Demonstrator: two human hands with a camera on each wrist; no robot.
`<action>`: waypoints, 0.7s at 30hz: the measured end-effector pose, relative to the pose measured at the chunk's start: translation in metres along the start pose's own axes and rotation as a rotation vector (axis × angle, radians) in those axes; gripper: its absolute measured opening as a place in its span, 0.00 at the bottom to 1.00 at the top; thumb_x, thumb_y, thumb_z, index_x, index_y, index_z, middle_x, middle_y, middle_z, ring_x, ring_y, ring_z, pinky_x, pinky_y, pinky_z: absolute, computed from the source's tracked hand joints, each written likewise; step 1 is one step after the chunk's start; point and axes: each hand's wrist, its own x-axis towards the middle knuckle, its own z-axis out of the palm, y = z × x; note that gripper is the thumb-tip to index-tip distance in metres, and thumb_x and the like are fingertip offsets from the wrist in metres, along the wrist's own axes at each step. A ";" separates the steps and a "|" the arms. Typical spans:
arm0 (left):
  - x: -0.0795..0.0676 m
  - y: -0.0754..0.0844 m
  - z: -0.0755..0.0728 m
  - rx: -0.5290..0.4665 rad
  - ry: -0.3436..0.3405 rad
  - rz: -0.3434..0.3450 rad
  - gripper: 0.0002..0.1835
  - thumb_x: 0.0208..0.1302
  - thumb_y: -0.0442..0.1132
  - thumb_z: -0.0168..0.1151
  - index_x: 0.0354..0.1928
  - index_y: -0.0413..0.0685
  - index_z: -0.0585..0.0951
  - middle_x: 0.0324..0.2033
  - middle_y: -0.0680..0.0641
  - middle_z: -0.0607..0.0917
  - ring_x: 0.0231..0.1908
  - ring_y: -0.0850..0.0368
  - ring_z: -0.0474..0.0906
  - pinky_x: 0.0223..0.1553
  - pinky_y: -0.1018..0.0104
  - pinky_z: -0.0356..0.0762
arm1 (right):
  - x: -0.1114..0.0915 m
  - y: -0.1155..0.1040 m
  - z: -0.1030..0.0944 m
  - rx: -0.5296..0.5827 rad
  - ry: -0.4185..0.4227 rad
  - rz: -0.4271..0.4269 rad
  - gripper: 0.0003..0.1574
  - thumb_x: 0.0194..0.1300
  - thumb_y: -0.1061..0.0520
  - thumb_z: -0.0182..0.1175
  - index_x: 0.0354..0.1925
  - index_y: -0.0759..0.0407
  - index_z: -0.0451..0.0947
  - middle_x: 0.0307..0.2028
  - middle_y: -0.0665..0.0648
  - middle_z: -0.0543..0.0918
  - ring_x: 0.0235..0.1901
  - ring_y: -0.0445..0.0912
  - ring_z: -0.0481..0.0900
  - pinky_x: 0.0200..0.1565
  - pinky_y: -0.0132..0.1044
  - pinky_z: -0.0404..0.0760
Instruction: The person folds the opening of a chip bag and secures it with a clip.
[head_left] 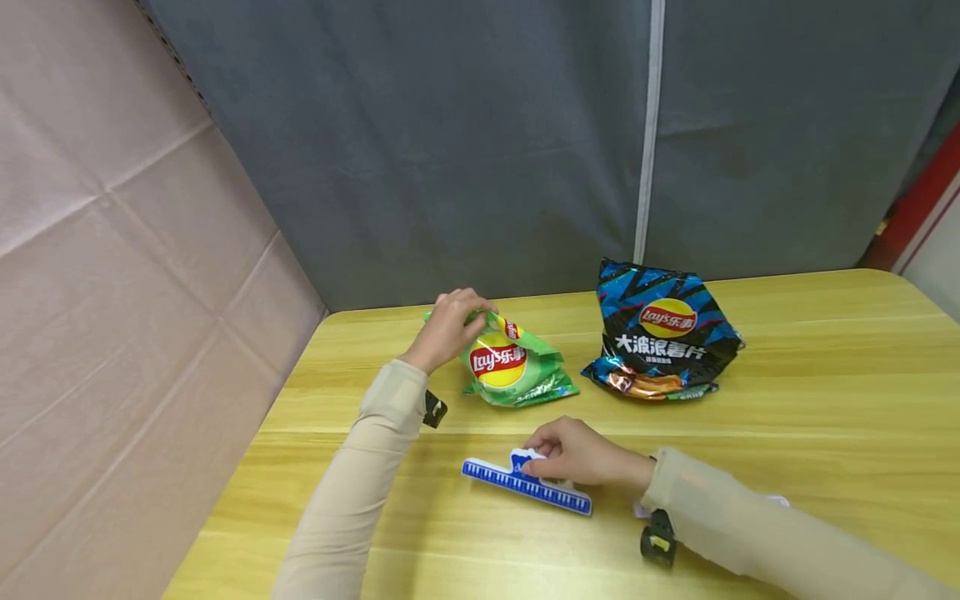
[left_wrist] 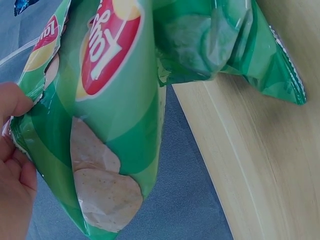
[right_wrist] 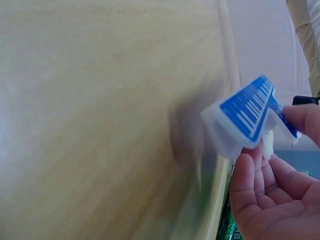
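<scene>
A green Lay's chip bag (head_left: pixel 498 367) sits at the back of the table, its top edge folded over. My left hand (head_left: pixel 453 325) pinches that folded edge at the bag's upper left; the left wrist view shows thumb and fingers on the rim of the bag (left_wrist: pixel 120 115). In front of the bag, my right hand (head_left: pixel 581 452) holds a long bag clip (head_left: pixel 525 483), white with a blue piano-key pattern. The right wrist view shows my thumb on one handle of the clip (right_wrist: pixel 245 112) and fingers on the other side.
A black and blue Lay's chip bag (head_left: pixel 663 333) stands right of the green one. A pale purple item (head_left: pixel 641 510) lies partly hidden under my right forearm. Behind the wooden table (head_left: pixel 825 375) hangs a grey curtain (head_left: pixel 450 150); a pinkish fabric wall (head_left: pixel 135 275) borders the left.
</scene>
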 end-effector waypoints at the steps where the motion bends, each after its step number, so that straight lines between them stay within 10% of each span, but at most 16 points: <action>1: 0.000 0.000 0.000 0.000 0.000 0.002 0.11 0.58 0.29 0.52 0.38 0.46 0.82 0.30 0.52 0.79 0.30 0.60 0.70 0.42 0.60 0.61 | -0.001 0.000 0.000 0.002 0.004 0.004 0.18 0.53 0.54 0.63 0.39 0.66 0.78 0.25 0.49 0.77 0.22 0.41 0.72 0.23 0.30 0.72; 21: 0.001 0.000 0.000 -0.004 -0.015 -0.008 0.11 0.58 0.30 0.53 0.39 0.44 0.82 0.32 0.51 0.80 0.33 0.59 0.72 0.44 0.60 0.62 | -0.010 -0.006 -0.019 0.049 0.125 0.059 0.18 0.50 0.55 0.65 0.35 0.67 0.75 0.25 0.52 0.76 0.26 0.42 0.74 0.30 0.32 0.75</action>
